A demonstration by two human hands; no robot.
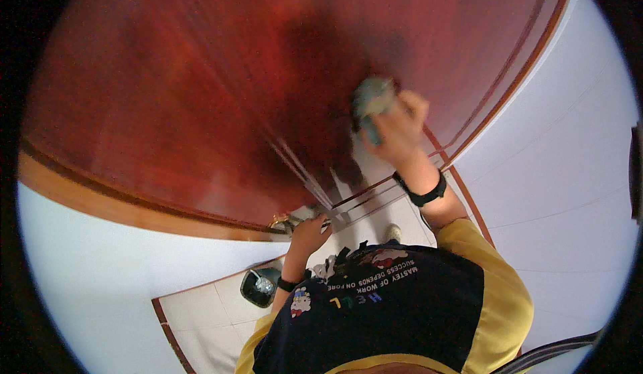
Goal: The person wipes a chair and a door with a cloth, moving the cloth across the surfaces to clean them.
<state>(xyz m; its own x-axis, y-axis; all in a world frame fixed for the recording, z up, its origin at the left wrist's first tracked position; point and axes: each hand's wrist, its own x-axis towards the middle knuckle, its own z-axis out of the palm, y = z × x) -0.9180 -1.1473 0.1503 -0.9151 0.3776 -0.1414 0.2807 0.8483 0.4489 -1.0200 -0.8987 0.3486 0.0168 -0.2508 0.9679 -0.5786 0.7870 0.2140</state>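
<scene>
A glossy reddish-brown wooden door [211,72] fills the upper view, its surface streaked with reflections. My right hand [399,123] grips a bunched grey-green cloth [374,98], held against or very close to the door's face; both are blurred. Lower down, my left hand [311,233] is at the door's edge beside a brass-coloured door handle [279,222]. Its fingers are curled near a small dark-and-white item that I cannot make out, and whether they hold it is not plain.
White walls [542,173] flank the door and its wooden frame [125,200]. On the tiled floor [201,306] at lower left stands a black bin [258,288] with a pale handled item inside. A light shoe [393,233] shows below me. Dark cables [552,350] run at lower right.
</scene>
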